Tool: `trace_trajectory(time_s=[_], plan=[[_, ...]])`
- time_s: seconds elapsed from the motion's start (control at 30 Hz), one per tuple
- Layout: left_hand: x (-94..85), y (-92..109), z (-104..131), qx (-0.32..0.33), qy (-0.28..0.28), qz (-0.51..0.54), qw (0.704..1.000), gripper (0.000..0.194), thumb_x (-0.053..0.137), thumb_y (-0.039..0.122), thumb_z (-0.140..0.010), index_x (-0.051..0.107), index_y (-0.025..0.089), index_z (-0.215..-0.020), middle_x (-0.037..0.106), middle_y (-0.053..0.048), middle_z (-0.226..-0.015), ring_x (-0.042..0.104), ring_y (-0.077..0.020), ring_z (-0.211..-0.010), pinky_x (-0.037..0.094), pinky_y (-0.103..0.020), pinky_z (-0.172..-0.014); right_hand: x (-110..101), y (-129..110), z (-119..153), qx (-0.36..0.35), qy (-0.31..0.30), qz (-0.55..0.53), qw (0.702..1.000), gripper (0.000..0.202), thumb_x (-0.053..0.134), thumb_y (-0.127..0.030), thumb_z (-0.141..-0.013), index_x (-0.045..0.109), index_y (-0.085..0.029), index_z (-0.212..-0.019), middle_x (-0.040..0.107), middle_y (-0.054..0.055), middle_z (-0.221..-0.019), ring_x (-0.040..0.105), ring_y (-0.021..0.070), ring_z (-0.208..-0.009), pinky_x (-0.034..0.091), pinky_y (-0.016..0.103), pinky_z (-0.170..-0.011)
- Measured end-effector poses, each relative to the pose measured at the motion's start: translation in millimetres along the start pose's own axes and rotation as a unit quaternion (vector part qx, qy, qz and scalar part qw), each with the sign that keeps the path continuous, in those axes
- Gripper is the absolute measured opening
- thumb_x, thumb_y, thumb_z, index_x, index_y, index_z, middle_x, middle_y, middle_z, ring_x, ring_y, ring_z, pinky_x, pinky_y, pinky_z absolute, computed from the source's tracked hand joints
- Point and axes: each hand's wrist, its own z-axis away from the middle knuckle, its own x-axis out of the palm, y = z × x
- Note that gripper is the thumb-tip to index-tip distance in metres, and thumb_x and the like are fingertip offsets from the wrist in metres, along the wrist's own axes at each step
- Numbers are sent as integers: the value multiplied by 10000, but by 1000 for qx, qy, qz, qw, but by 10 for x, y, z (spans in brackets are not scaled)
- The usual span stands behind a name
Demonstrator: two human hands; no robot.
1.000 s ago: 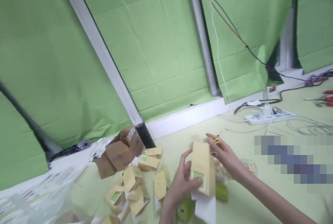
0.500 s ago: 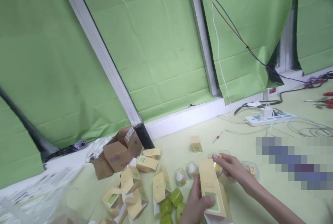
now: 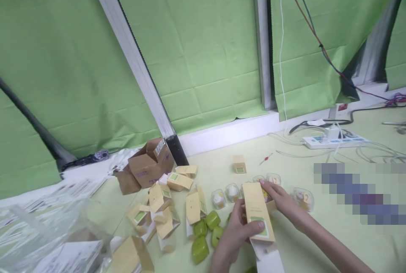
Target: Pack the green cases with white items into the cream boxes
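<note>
My left hand (image 3: pixel 234 233) grips a pale yellow carton (image 3: pixel 256 209) with a green label, thumb across its front. The carton's white flap hangs open at the near end. My right hand (image 3: pixel 281 197) is at the carton's far right edge, fingers reaching beside it; what they hold, if anything, is partly hidden. Clear cups with white and yellow contents (image 3: pixel 232 192) stand in a row behind and left of the carton. Another clear cup (image 3: pixel 303 199) lies right of my right hand. Several green rounded containers (image 3: pixel 200 249) sit left of my left hand.
Yellow cartons (image 3: pixel 159 197) are heaped at the left, near an open brown box (image 3: pixel 150 165). A small carton (image 3: pixel 239 164) and a red-handled tool (image 3: pixel 266 159) lie farther back. A power strip (image 3: pixel 336 140) with cables is at the right. Clear plastic (image 3: pixel 47 226) covers the lower left.
The view has tilted down and shifted left. The carton's white flap shows more, and more green containers and a near carton at lower left are visible. My left hand still grips the carton.
</note>
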Motion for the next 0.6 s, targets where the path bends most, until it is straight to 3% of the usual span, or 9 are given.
trace_trajectory(time_s=[0.13, 0.2, 0.3, 0.43, 0.53, 0.6], plan=[[-47, -11, -4, -21, 16, 16, 1000, 627, 768, 246, -586, 488, 189, -1144, 607, -97, -1065, 583, -274, -977, 446, -385, -840, -7, 20, 29, 31, -93, -87, 991, 417, 489, -571, -810, 652, -220, -965, 674, 41, -994, 587, 234, -965, 477, 325, -817], [-59, -13, -11, -30, 18, 21, 999, 603, 746, 271, -629, 481, 188, -1164, 617, -94, -1054, 601, -252, -934, 451, -363, -826, -29, 33, 22, 35, -140, -117, 983, 402, 518, -536, -807, 660, -204, -984, 675, 53, -1030, 601, 232, -961, 479, 330, -835], [-32, -12, -22, -34, 29, 21, 999, 550, 712, 298, -680, 512, 175, -1177, 639, -92, -1048, 614, -232, -912, 450, -319, -809, -50, 74, -16, 39, -140, -93, 985, 406, 556, -517, -789, 667, -184, -993, 673, 67, -1060, 594, 246, -986, 460, 353, -877], [25, 6, -29, -23, 48, 35, 998, 439, 673, 355, -716, 601, 150, -1098, 667, -98, -1036, 627, -239, -895, 462, -287, -728, -50, 143, -50, 45, -121, -30, 991, 557, 409, -607, -837, 617, -165, -1103, 626, 92, -1157, 567, 257, -1044, 454, 374, -904], [4, 39, -15, 18, 122, 66, 990, 437, 668, 364, -725, 599, 157, -1104, 670, -93, -1042, 624, -233, -916, 462, -282, -731, -84, 177, -4, -75, -91, 69, 991, 630, 446, -629, -803, 476, -216, -1279, 477, 106, -1320, 473, 279, -1175, 420, 413, -954], [-37, 64, 3, 55, 171, 93, 979, 458, 659, 371, -735, 574, 171, -1139, 657, -89, -1074, 616, -234, -948, 462, -291, -751, -111, 190, 58, -203, -129, 167, 956, 766, 649, -588, -677, 399, -287, -1336, 359, 97, -1395, 374, 320, -1255, 388, 454, -981]])
